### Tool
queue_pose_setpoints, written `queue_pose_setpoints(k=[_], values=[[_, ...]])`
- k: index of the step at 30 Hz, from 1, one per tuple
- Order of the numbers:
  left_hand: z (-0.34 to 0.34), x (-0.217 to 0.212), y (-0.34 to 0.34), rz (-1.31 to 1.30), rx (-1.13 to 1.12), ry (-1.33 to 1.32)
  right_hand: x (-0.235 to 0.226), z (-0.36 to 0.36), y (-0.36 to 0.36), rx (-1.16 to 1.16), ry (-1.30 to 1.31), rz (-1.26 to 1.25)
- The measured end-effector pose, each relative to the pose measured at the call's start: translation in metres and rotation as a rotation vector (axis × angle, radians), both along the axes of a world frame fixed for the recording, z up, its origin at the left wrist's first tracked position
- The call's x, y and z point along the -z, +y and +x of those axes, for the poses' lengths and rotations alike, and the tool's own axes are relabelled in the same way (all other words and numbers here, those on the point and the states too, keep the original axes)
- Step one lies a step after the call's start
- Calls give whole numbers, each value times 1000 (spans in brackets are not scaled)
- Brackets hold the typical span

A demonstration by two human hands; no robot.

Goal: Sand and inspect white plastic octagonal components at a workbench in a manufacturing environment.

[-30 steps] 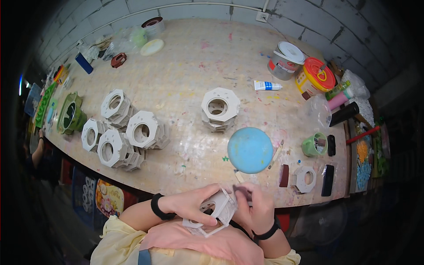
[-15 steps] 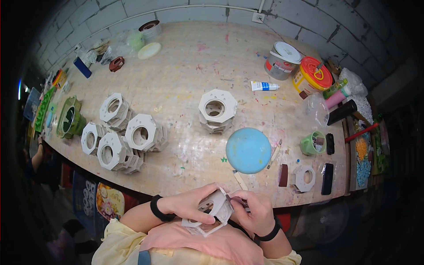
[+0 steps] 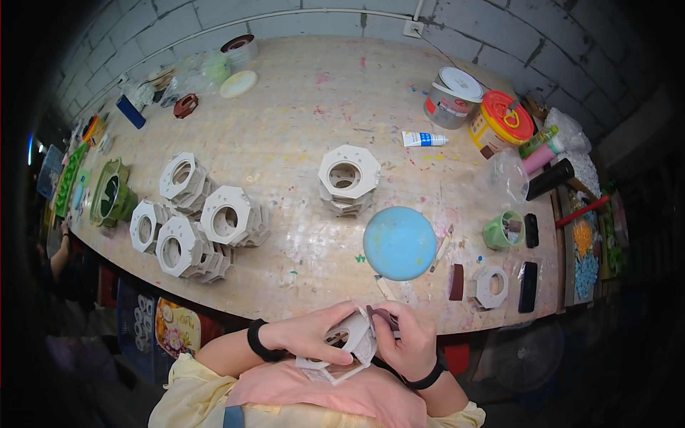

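Observation:
At the table's near edge, over my lap, my left hand grips a white octagonal openwork casting, thumb across its front and fingers behind. The casting is tilted, its round opening partly covered by that hand. My right hand pinches a folded piece of dark brown sandpaper against the casting's upper right rim. A similar white octagonal ring lies on the table to the right, beside a brown sandpaper strip. Ahead of my hands is a round light-blue disc.
Stacked white octagonal castings stand at left, with another stack mid-table. A green cup, a grey bucket and a red-lidded tub are at right. Another person's arm shows far left.
My right hand has shifted slightly up and left with the sandpaper, which now sits higher at the casting's rim. The casting has turned a little in my left hand.

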State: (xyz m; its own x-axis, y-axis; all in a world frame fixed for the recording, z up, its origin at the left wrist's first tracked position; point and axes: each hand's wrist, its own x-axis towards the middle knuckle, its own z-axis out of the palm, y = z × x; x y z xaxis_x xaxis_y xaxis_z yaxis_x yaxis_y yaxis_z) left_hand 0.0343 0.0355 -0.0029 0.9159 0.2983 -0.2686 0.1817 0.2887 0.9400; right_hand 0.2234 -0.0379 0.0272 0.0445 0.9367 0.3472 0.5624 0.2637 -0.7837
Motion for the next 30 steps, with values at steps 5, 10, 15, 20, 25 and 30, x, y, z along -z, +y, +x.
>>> queue_pose_setpoints(k=[5, 10, 15, 20, 25, 30], values=[[-1, 0, -1, -36, 3, 33, 2, 1, 3, -66, -91, 56], [-2, 2, -1, -94, -27, -76, 1, 0, 10, 117, -141, 79], [-3, 5, 0, -112, -15, -36, -2, 10, 4, -138, 257, -114], [-2, 6, 0, -99, -1, -49, 5, 9, 2, -195, 218, -108], [-2, 4, -1, -131, -14, -73, 4, 11, -3, -141, 487, -256], [-3, 8, -2, -160, -12, -71, 4, 14, -1, -222, 338, -224]])
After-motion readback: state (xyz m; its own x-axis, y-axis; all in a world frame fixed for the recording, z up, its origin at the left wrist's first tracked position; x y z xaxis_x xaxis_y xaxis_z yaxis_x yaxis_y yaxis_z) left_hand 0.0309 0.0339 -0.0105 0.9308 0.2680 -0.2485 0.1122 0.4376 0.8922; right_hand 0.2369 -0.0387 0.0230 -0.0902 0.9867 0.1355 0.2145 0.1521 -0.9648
